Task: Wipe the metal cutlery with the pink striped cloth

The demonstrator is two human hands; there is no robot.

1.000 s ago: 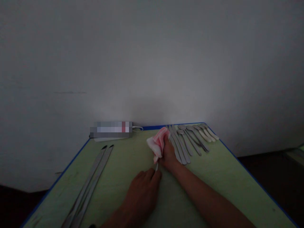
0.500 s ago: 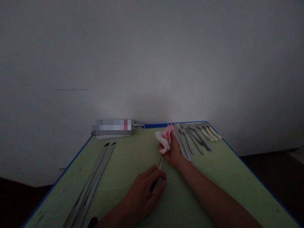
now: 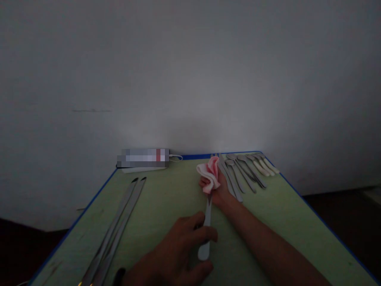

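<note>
My right hand [image 3: 219,190] is closed around a crumpled pink and white cloth [image 3: 210,174]. Out of the cloth's near end comes the flat metal handle of a piece of cutlery [image 3: 205,240], broad and rounded at its end. The cloth hides the other end, so I cannot tell its kind. My left hand [image 3: 181,248] is close by on the left, its fingers apart around the handle. One finger crosses over the handle, and whether it touches is unclear.
On the light green table [image 3: 166,190] with a blue edge, table knives [image 3: 230,178], spoons [image 3: 238,180] and several pale-handled pieces [image 3: 264,166] lie at the back right. Two long metal strips [image 3: 119,226] with dark tips lie left. A blurred box [image 3: 143,158] with a white cable stands by the wall.
My left hand has loosened its fingers from the handle, which now shows more fully. The handle has swung more upright in view. My right hand still holds the cloth.
</note>
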